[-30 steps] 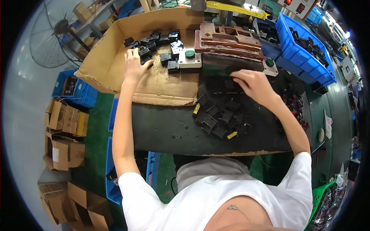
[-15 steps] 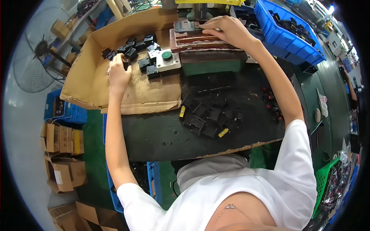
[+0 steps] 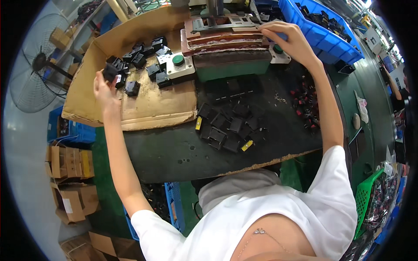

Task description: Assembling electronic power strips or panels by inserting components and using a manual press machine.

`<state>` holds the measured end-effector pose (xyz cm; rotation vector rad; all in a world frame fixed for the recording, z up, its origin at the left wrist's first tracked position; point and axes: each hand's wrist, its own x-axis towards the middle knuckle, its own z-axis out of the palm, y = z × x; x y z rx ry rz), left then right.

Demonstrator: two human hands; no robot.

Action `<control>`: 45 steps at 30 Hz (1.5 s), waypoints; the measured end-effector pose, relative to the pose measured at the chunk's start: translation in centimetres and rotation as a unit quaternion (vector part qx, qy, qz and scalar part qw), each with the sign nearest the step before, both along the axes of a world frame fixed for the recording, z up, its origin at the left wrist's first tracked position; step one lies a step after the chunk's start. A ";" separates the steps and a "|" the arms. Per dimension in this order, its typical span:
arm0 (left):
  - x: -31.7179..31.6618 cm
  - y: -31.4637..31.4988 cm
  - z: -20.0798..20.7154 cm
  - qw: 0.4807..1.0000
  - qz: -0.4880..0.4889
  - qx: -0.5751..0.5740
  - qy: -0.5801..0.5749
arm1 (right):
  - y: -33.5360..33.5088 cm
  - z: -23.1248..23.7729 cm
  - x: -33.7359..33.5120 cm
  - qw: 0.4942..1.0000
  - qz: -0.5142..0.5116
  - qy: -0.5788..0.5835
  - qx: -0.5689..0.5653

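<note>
My left hand (image 3: 106, 92) is over the left side of the cut-open cardboard box (image 3: 161, 106), its fingers closed round a black plastic housing (image 3: 110, 72). Several similar black housings (image 3: 138, 60) lie in a loose group beside it, and a single housing (image 3: 132, 88) sits apart, nearer to me. My right hand (image 3: 291, 41) reaches to the right end of a slotted metal plate (image 3: 230, 21) on layered reddish-brown boards (image 3: 226, 42). Its fingers are stretched out, fingertips at the plate's end, with a gap to the thumb. Nothing shows held in it.
A green block (image 3: 233, 67) supports the boards, flanked by green push buttons (image 3: 178, 60). A metal column (image 3: 214, 8) rises behind. Black housings (image 3: 233, 126) are heaped on the dark table (image 3: 174, 167), with small red-and-black parts (image 3: 305, 104) to the right. A blue crate (image 3: 324, 32) stands far right.
My left hand has moved left, lifting a black housing; a single housing now shows where the hand was. My right hand has slid right along the plate, uncovering its slots. The view has shifted slightly.
</note>
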<state>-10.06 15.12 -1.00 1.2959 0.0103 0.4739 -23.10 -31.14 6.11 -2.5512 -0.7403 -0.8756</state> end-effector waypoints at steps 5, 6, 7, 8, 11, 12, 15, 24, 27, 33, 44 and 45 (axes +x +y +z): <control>-0.2 0.3 0.8 0.981 -0.050 -0.175 0.068 | -3.8 -1.3 -4.9 0.983 -0.079 0.117 0.115; -0.2 0.6 0.8 0.977 -0.062 -0.186 0.082 | -4.6 -1.5 -5.5 0.975 -0.103 0.124 0.152; -0.3 0.2 1.1 0.972 -0.092 -0.202 0.083 | -6.1 -2.2 -5.9 0.973 -0.129 0.093 0.166; -1.1 -1.0 1.8 0.978 -0.072 -0.175 0.093 | -7.0 -2.4 -6.2 0.970 -0.141 0.094 0.172; -0.5 0.1 1.0 0.960 -0.192 -0.185 0.080 | -9.3 -3.1 -7.1 0.948 -0.199 0.231 0.094; -0.2 1.0 0.5 0.960 -0.199 -0.177 0.083 | -10.2 -3.7 -6.8 0.945 -0.204 0.232 0.103; -1.1 -1.2 1.0 0.976 -0.195 -0.058 0.071 | -11.5 -4.7 -6.9 0.950 -0.236 0.203 0.038; -5.5 -8.3 4.1 0.929 -0.175 0.326 0.030 | -9.3 -2.4 -7.7 0.840 -0.457 0.291 -0.030; -5.5 -10.8 5.0 0.895 -0.265 0.340 -0.112 | -10.2 -4.5 -7.3 0.842 -0.486 0.234 -0.024; -4.8 -17.0 8.1 0.877 -0.256 0.386 -0.129 | -12.0 -8.8 -6.0 0.919 -0.366 0.142 0.041; -0.5 -23.0 7.6 0.795 -0.237 0.499 -0.249 | -10.6 -8.7 -5.2 0.917 -0.379 0.114 0.058; -0.6 -23.5 7.5 0.785 -0.250 0.500 -0.266 | -10.4 -8.4 -5.3 0.915 -0.382 0.114 0.059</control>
